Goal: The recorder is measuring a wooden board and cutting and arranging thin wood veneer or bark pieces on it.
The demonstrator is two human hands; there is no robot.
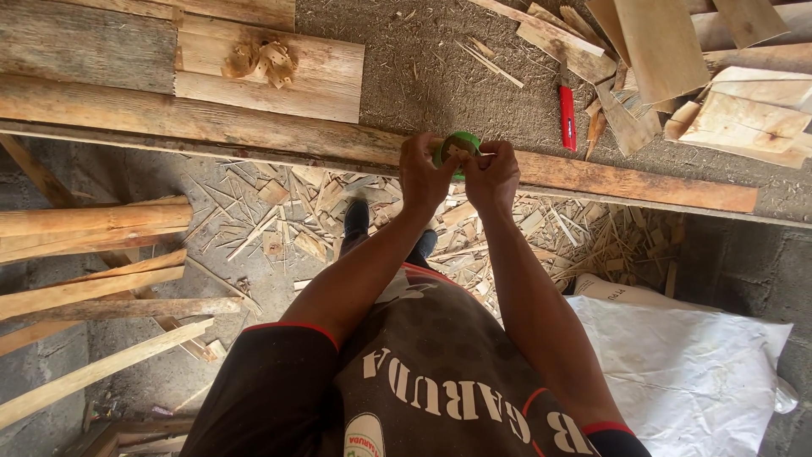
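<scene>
Both my hands meet over the front edge of a long wooden plank (211, 123) on the workbench. My left hand (425, 173) and my right hand (493, 176) together hold a small round green object (458, 145) with a pale wooden piece at its centre. Fingers of both hands wrap its sides, hiding most of it. A red-handled knife (567, 114) lies on the grey bench top to the right of my hands, apart from them.
Offcut boards (668, 51) pile at the back right. A short board with curled shavings (262, 61) lies at the back left. Wood chips (304, 211) litter the floor below. Long sticks (93, 224) lean at the left. A white sack (685, 355) sits at the lower right.
</scene>
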